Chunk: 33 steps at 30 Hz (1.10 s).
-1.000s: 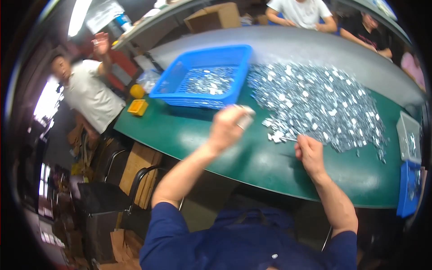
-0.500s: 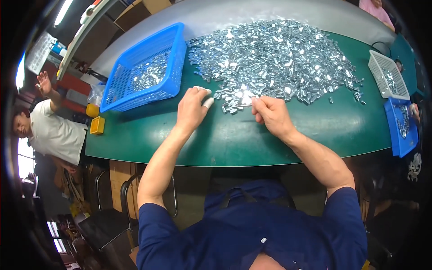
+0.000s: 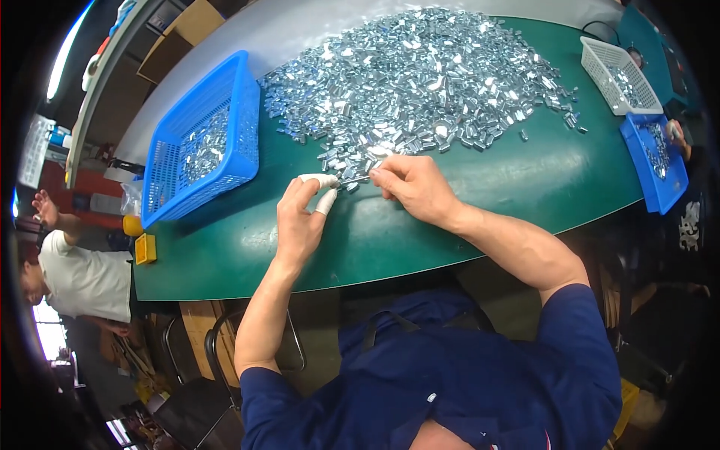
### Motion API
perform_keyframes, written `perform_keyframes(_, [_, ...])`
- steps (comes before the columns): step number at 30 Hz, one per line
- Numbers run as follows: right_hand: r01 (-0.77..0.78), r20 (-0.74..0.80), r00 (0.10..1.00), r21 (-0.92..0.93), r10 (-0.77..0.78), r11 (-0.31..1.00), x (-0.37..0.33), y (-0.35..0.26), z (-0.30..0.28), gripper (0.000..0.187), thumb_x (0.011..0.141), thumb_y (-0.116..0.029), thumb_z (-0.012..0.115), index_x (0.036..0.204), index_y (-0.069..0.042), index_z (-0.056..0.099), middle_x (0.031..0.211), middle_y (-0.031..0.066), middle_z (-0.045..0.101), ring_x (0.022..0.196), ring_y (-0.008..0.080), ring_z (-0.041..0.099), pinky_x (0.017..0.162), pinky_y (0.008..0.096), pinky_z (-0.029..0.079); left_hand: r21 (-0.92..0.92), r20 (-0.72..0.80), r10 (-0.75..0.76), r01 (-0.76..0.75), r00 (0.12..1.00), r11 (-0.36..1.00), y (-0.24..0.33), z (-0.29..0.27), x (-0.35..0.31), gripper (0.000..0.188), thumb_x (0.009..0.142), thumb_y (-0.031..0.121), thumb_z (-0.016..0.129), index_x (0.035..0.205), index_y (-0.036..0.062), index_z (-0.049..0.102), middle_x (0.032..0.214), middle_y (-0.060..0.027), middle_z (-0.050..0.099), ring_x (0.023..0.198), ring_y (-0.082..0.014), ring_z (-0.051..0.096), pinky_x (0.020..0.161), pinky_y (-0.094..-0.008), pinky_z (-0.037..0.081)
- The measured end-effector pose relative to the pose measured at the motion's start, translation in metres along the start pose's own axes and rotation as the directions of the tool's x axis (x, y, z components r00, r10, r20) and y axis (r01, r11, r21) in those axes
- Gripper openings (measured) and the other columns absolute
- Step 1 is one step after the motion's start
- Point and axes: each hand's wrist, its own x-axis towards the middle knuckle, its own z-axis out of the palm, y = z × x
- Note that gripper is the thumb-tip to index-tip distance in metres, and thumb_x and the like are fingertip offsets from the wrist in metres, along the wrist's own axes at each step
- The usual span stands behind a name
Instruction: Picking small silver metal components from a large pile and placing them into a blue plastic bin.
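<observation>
A large heap of small shiny metal pieces [image 3: 420, 82] covers the far middle of the green table. My left hand [image 3: 300, 221], with white covers on thumb and forefinger, pinches what looks like a small metal piece at the heap's near edge; the fingertips mostly hide it. From the right, my right hand [image 3: 421, 189] grips a thin metal rod [image 3: 355, 180] between thumb and fingers. The rod's far end points into the pinch of my left hand. Whether it enters the piece or only touches it, I cannot tell.
On the left stands a blue plastic basket [image 3: 244, 142] with metal pieces inside, near a small yellow box [image 3: 146, 249]. At the right are a white basket [image 3: 600, 71] and a blue tray [image 3: 645, 169], both holding pieces. Another person [image 3: 90, 274] stands beyond the table's left end.
My left thumb and forefinger have closed at the rod's tip, where they were apart from it before. The right hand still holds the rod. The whole view has shifted and tilted.
</observation>
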Motion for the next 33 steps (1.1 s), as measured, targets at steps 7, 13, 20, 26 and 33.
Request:
perform_keyframes(7, [0.081, -0.002, 0.997, -0.026, -0.081, 0.996, 0.0, 0.002, -0.001, 0.02, 0.098, -0.018, 0.066, 0.095, 0.001, 0.072, 0.071, 0.0028, 0.067, 0.066, 0.0085, 0.059, 0.06, 0.0281, 0.047, -0.015, 0.061, 0.074, -0.073, 0.995, 0.997, 0.008, 0.008, 0.003, 0.022, 0.086, -0.004, 0.074, 0.108, 0.0008, 0.072, 0.1, -0.0111, 0.072, 0.093, -0.022, 0.068, 0.085, -0.0319, 0.052])
perform_keyframes(13, [0.132, -0.013, 0.991, 0.028, -0.132, 0.991, -0.001, 0.0, -0.002, 0.018, 0.098, -0.015, 0.066, 0.097, 0.001, 0.073, 0.074, 0.004, 0.069, 0.069, 0.0078, 0.062, 0.063, 0.028, 0.049, -0.168, 0.114, -0.164, 0.182, 0.98, 0.969, 0.012, 0.009, -0.001, 0.021, 0.091, 0.003, 0.074, 0.111, -0.0013, 0.072, 0.103, -0.0064, 0.074, 0.096, -0.0142, 0.068, 0.089, -0.0291, 0.053])
perform_keyframes(20, [0.197, 0.008, 0.98, 0.043, -0.198, 0.979, 0.001, 0.001, -0.004, 0.021, 0.099, -0.02, 0.064, 0.094, 0.0, 0.072, 0.071, 0.0054, 0.069, 0.065, 0.0095, 0.061, 0.061, 0.0291, 0.049, -0.299, 0.146, -0.214, 0.249, 0.966, 0.921, 0.003, 0.015, -0.002, 0.021, 0.093, 0.005, 0.073, 0.113, -0.0033, 0.072, 0.101, -0.0077, 0.075, 0.094, -0.0129, 0.068, 0.087, -0.0289, 0.053])
perform_keyframes(26, [0.276, 0.026, 0.961, -0.177, -0.276, 0.945, 0.003, -0.001, -0.013, 0.038, 0.096, -0.038, 0.054, 0.078, -0.01, 0.072, 0.074, 0.0162, 0.069, 0.07, 0.039, 0.067, 0.064, 0.0476, 0.052, -0.222, 0.127, -0.093, 0.119, 0.988, 0.968, 0.001, 0.022, 0.003, 0.017, 0.099, 0.006, 0.065, 0.111, -0.0047, 0.071, 0.103, -0.0087, 0.073, 0.097, -0.0139, 0.066, 0.09, -0.0278, 0.051])
perform_keyframes(33, [0.248, 0.025, 0.969, -0.074, -0.246, 0.966, 0.009, 0.022, 0.008, 0.048, 0.098, -0.038, 0.055, 0.065, -0.006, 0.068, 0.052, 0.0063, 0.061, 0.049, 0.0235, 0.063, 0.053, 0.0388, 0.05, -0.252, 0.12, -0.02, 0.049, 0.993, 0.967, -0.008, 0.04, -0.006, 0.019, 0.1, 0.007, 0.065, 0.113, -0.007, 0.067, 0.1, -0.0099, 0.072, 0.089, -0.0151, 0.066, 0.082, -0.0305, 0.053])
